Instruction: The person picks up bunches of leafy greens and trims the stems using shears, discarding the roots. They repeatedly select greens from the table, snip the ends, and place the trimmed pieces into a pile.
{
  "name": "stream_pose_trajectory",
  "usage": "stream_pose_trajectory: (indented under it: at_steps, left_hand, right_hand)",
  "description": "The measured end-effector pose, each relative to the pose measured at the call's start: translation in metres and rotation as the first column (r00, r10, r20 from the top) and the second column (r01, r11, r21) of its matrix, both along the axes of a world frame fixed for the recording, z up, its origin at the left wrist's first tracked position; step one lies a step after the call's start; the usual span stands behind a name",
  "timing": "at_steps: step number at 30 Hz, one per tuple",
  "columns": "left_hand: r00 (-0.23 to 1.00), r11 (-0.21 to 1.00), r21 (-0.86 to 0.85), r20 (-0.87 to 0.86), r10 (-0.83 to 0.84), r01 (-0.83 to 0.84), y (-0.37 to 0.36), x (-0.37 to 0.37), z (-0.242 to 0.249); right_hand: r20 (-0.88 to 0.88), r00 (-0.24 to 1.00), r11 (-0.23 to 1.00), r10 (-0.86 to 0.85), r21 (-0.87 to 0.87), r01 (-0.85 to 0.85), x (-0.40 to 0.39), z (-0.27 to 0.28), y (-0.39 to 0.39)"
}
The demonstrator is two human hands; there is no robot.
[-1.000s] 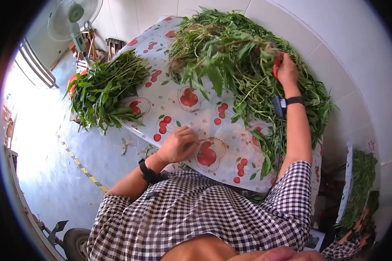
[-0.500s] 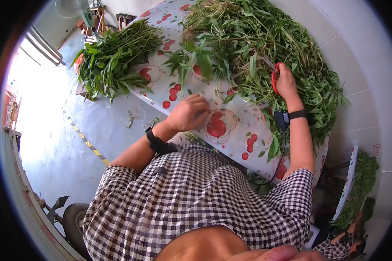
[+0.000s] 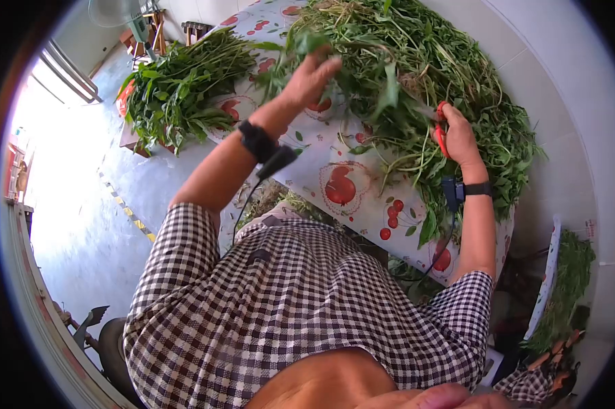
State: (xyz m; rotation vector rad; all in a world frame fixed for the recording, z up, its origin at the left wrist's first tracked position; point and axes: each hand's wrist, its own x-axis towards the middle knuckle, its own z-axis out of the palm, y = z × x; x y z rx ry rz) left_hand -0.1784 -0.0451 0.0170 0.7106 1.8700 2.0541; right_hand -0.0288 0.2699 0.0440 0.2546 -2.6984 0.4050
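My left hand (image 3: 310, 79) is raised over the far middle of the table, closed on a leafy green stem whose leaves are blurred by motion. My right hand (image 3: 458, 140) grips red-handled scissors (image 3: 442, 136) at the near side of a large heap of leafy stems (image 3: 457, 61). The scissor blades point left into the blurred leaves, and I cannot tell how far apart they are. A neater bundle of green stems (image 3: 185, 88) lies at the table's far left corner, left of my left hand.
The table (image 3: 307, 163) has a cloth printed with red fruit. A fan (image 3: 138, 31) and stools (image 3: 197, 28) stand beyond it. More greens (image 3: 566, 279) lie in a container at the lower right. A wheel (image 3: 113, 347) shows at the lower left.
My left hand has moved forward from the near table edge to the plants and closed on a stem. Leaves near the scissors have shifted. My right hand moved slightly right and nearer.
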Motion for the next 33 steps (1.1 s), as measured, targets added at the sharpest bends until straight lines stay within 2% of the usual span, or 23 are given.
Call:
stream_pose_trajectory:
  at_steps: [1,2,5,8,9,12,13,14,16,17,18,20,21,22,23,25,26,28,30,31,33]
  left_hand:
    - [1.0,0.998,0.055,0.02,0.015,-0.016,0.009,-0.02,0.003]
    - [0.999,0.993,0.112,0.043,0.031,-0.036,0.016,-0.038,0.006]
    - [0.993,0.988,0.124,-0.062,0.104,-0.096,0.031,-0.072,0.018]
    - [0.995,0.993,-0.083,-0.058,0.078,-0.083,0.028,-0.108,-0.001]
    - [0.987,0.951,-0.272,-0.096,0.125,-0.147,0.027,-0.127,-0.02]
    - [0.954,0.996,-0.037,0.285,0.094,-0.087,0.023,-0.117,-0.063]
    - [0.938,0.997,0.005,0.34,0.071,-0.077,0.021,-0.118,-0.067]
    - [0.954,0.997,-0.068,0.294,0.059,-0.041,0.018,-0.12,-0.071]
    - [0.978,0.976,-0.215,0.209,0.023,0.024,0.006,-0.091,-0.048]
    - [0.997,0.928,-0.372,0.058,0.047,-0.022,0.003,-0.086,-0.041]
    - [0.996,0.908,-0.418,-0.089,-0.02,-0.019,0.005,-0.08,-0.035]
    - [0.914,0.864,-0.502,-0.37,-0.166,-0.046,0.004,-0.066,-0.019]
    - [0.87,0.83,-0.533,-0.474,-0.132,-0.165,0.012,-0.038,0.004]
    - [0.85,0.832,-0.534,-0.499,-0.169,-0.148,0.021,-0.02,0.019]
    - [0.651,0.888,-0.433,-0.721,-0.239,-0.153,0.031,-0.007,0.024]
    - [0.502,0.929,-0.369,-0.806,-0.313,-0.013,0.06,0.02,0.033]
    - [0.386,0.941,-0.334,-0.863,-0.327,0.05,0.077,0.029,0.028]
    - [0.13,0.915,-0.398,-0.913,-0.388,-0.064,0.093,0.056,0.03]
    - [0.124,0.888,-0.456,-0.886,-0.447,-0.055,0.104,0.052,0.007]
    - [0.119,0.874,-0.483,-0.872,-0.475,-0.051,0.108,0.052,-0.003]
    - [0.135,0.878,-0.451,-0.891,-0.433,-0.163,0.108,0.047,-0.016]
  right_hand:
    - [0.024,0.999,0.996,0.043,-0.078,-0.041,0.006,-0.002,-0.002]
    - [0.082,0.996,0.999,0.043,-0.028,-0.041,0.012,-0.001,-0.007]
    - [0.074,0.992,0.994,0.1,-0.046,-0.096,0.034,-0.005,-0.023]
    - [0.074,0.996,0.998,0.058,-0.041,-0.055,0.052,-0.002,-0.036]
    - [0.078,0.995,0.996,0.063,-0.072,-0.058,0.055,-0.008,-0.035]
    - [0.069,0.989,0.991,0.132,-0.001,-0.132,0.06,-0.016,-0.034]
    - [0.075,0.988,0.991,0.136,0.004,-0.137,0.063,-0.015,-0.035]
    - [0.087,0.989,0.992,0.119,-0.059,-0.115,0.065,-0.011,-0.034]
    - [0.12,0.989,0.981,0.087,-0.182,-0.064,0.071,-0.004,-0.034]
    - [0.076,0.987,0.936,0.145,-0.332,-0.112,0.07,-0.014,-0.025]
    - [0.203,0.97,0.867,0.132,-0.497,-0.014,0.074,-0.006,-0.026]
    - [0.164,0.972,0.788,0.17,-0.615,-0.034,0.071,-0.008,-0.021]
    - [0.139,0.977,0.805,0.164,-0.591,-0.051,0.071,-0.011,-0.022]
    - [0.113,0.981,0.822,0.159,-0.566,-0.068,0.069,-0.014,-0.023]
    - [0.089,0.984,0.837,0.156,-0.54,-0.084,0.068,-0.017,-0.026]
    - [0.104,0.984,0.915,0.143,-0.393,-0.091,0.069,-0.007,-0.037]
    - [0.115,0.984,0.945,0.134,-0.315,-0.092,0.07,-0.002,-0.042]
    - [0.109,0.987,0.966,0.116,-0.245,-0.087,0.075,-0.001,-0.047]
    - [0.05,0.99,0.982,0.132,-0.141,-0.124,0.082,-0.002,-0.048]
    - [0.089,0.992,0.976,0.09,-0.208,-0.07,0.089,0.003,-0.056]
    - [0.127,0.991,0.963,0.04,-0.27,-0.004,0.104,0.001,-0.05]
